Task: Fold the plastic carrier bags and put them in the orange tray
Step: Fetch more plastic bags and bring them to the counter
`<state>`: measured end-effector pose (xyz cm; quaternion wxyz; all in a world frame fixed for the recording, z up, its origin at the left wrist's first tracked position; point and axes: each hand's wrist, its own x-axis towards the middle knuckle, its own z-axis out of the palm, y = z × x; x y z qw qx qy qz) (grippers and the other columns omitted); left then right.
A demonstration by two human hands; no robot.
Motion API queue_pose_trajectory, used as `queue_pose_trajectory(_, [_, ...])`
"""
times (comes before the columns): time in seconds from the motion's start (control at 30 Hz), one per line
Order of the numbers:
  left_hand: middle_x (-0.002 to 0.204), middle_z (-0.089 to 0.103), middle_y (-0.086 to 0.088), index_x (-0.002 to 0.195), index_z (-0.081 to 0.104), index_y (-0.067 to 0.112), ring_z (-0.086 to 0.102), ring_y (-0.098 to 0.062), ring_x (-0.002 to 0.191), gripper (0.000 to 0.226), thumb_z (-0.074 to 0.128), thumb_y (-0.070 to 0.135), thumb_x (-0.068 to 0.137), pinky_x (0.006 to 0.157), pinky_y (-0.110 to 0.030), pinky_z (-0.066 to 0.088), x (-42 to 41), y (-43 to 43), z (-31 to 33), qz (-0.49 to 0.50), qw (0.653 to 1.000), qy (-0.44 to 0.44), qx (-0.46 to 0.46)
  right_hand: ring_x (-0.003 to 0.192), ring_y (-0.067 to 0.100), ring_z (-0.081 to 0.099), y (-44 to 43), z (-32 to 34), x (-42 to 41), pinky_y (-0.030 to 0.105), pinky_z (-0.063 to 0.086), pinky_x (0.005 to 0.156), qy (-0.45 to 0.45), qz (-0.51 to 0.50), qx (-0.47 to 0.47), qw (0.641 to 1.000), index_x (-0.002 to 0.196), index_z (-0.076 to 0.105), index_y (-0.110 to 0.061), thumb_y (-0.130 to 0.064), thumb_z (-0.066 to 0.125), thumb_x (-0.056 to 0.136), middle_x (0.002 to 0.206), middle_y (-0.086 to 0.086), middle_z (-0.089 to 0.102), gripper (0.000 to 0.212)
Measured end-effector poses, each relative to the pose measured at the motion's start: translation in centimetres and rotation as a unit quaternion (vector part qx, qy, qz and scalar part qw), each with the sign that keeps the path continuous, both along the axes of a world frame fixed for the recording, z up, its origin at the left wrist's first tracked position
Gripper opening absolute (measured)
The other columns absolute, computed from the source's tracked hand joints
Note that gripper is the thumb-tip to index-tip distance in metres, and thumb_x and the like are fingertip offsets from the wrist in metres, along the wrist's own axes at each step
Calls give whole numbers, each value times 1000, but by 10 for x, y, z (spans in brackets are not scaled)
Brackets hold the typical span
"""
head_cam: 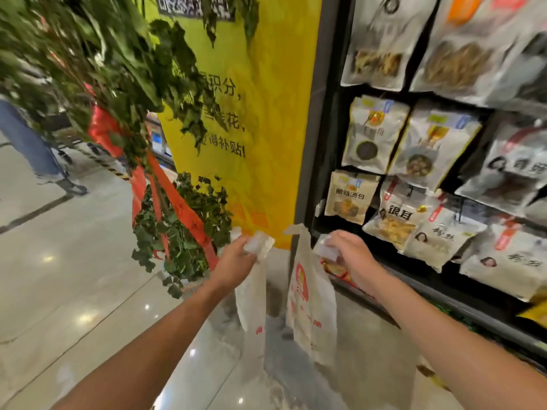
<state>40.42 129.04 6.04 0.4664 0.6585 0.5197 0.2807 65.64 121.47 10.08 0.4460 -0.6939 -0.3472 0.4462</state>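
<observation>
Shop aisle with a glossy pale floor (65, 291); a yellow poster (266, 113) stands ahead, a leafy plant with red ribbons (180, 232) is on the left, and a shelf of food packets (414, 161) on the right. Item: plastic carrier bag (310, 309), seemingly one, thin whitish film with red print. It hangs in the air between both hands, above the floor. Left hand (236, 258): fingers curled round a crumpled bunch of handle film. Right hand (349, 255): fingers pinching the other handle likewise. Handling, as I judge it: almost weightless, wholly limp and slippery, apt to billow and spring out of a crease; not fragile, though a handle could stretch. Best hold, in my view: handles or top corners, drawn taut before each fold. Orange tray: I cannot find it in view.
</observation>
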Motion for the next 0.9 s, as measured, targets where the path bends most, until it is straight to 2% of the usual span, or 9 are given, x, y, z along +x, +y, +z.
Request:
queue_pose_trajectory(0.07, [73, 60, 1, 98, 69, 12, 52, -9, 59, 18, 55, 23, 92, 57, -28, 41, 17, 2, 28, -1, 999, -31, 8, 77, 21, 56, -1, 32, 5, 32, 42, 73, 22, 12, 35, 999, 75, 70, -22, -13, 62, 95, 82, 7, 58, 23])
queue_pose_trajectory(0.13, [82, 68, -1, 107, 71, 14, 57, -7, 64, 27, 55, 31, 93, 57, -24, 43, 32, 4, 48, -9, 998, -57, 3, 73, 16, 56, -3, 58, 10, 25, 44, 69, 36, 6, 59, 998, 82, 67, -16, -13, 61, 96, 82, 6, 58, 16])
queue_pose_trajectory(0.33, [79, 70, -1, 99, 72, 8, 61, -2, 63, 21, 53, 17, 105, 61, -18, 45, 80, 6, 104, -29, 988, -149, -41, 93, 24, 61, -24, 99, 22, 44, 52, 98, 52, -83, 107, 989, 86, 71, -14, -9, 62, 95, 91, 6, 63, 13])
queue_pose_trajectory(0.4, [98, 77, -14, 106, 74, 5, 73, -10, 80, 21, 65, 20, 96, 76, -22, 55, 97, 5, 119, -67, 972, -210, -79, 93, 22, 63, -36, 105, 23, 43, 53, 98, 64, -114, 116, 985, 83, 69, -16, -7, 61, 95, 92, 7, 64, 17])
queue_pose_trajectory(0.47, [105, 77, -17, 107, 75, 6, 74, -27, 99, 44, 78, 32, 72, 94, -40, 57, 108, 4, 129, -95, 951, -266, -122, 93, 23, 65, -51, 109, 24, 42, 54, 97, 64, -147, 123, 979, 82, 70, -15, -7, 61, 94, 92, 7, 67, 17])
queue_pose_trajectory(0.53, [106, 76, -17, 106, 74, 5, 72, -32, 98, 69, 87, 38, 46, 95, -44, 55, 117, 2, 133, -144, 933, -289, -160, 94, 24, 67, -71, 112, 22, 40, 55, 97, 52, -184, 123, 974, 85, 70, -13, -8, 61, 95, 93, 9, 69, 14])
queue_pose_trajectory(0.7, [101, 72, -18, 112, 69, 0, 67, -32, 98, 28, 50, 17, 101, 94, -44, 51, 140, -22, 133, -267, 903, -274, -194, 101, 27, 65, -132, 110, 12, 37, 55, 92, 7, -304, 107, 947, 95, 69, -7, -15, 62, 95, 100, 13, 67, 11])
queue_pose_trajectory(0.8, [110, 77, -5, 114, 73, 11, 71, -22, 106, 36, 51, 33, 97, 92, -40, 53, 146, -51, 131, -367, 902, -191, -126, 108, 30, 65, -174, 104, 3, 36, 57, 85, 0, -385, 93, 918, 94, 68, -14, -18, 66, 91, 103, 10, 67, 5])
queue_pose_trajectory(0.9, [104, 77, 1, 106, 76, 19, 72, -18, 100, 29, 51, 31, 102, 83, -36, 54, 155, -87, 123, -415, 894, -138, -97, 85, 19, 60, -228, 104, -18, 27, 49, 73, -24, -448, 73, 891, 95, 67, -13, -17, 63, 95, 91, 5, 61, 6])
